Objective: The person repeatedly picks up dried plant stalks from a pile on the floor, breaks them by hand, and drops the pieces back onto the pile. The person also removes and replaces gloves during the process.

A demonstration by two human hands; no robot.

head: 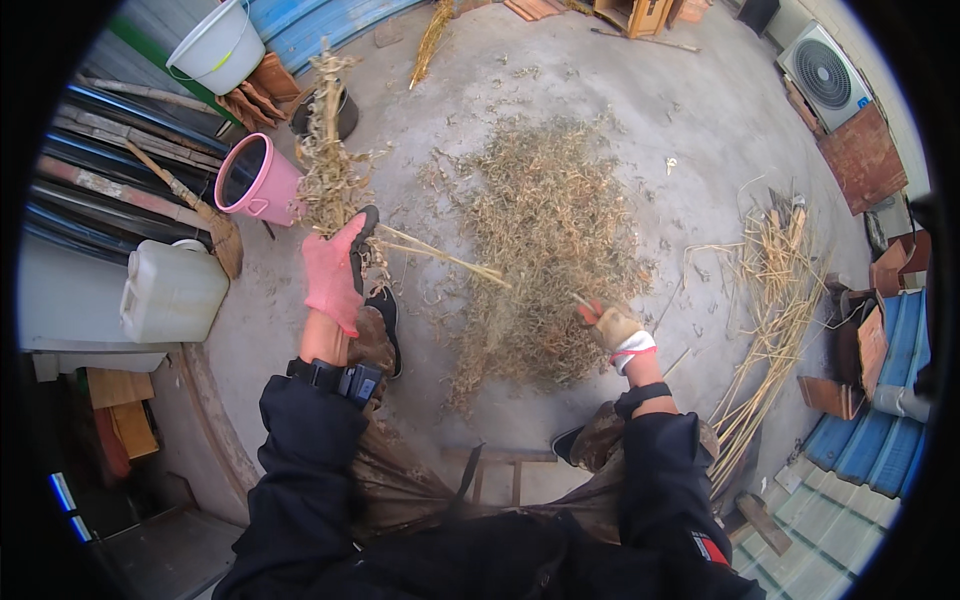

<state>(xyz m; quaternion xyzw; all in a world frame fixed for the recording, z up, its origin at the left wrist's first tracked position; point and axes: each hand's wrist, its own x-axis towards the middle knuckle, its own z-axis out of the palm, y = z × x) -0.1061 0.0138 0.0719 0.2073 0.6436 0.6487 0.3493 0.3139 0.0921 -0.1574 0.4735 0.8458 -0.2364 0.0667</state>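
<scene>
My left hand (336, 274), in a pink glove with dark fingertips, is closed around a bunch of dried, leafy plant stalks (330, 142). Their withered tops point away from me, and the bare pale ends stick out to the right over a heap of dry plant litter (551, 247) on the concrete floor. My right hand (611, 328), in a worn beige glove with red at the fingers, is low over the heap's near right side. A thin stick end shows at its fingertips, but the grip is blurred. Bare straw-coloured stalks (772, 322) lie in a pile at the right.
To the left stand a pink bucket (277, 184), a white plastic jerrycan (180, 292), a straw broom (223, 232) and a black bucket (346, 112). A white bucket (225, 52) is beyond them. Outdoor fan unit (825, 75) at far right; wooden frame (499, 456) between my legs.
</scene>
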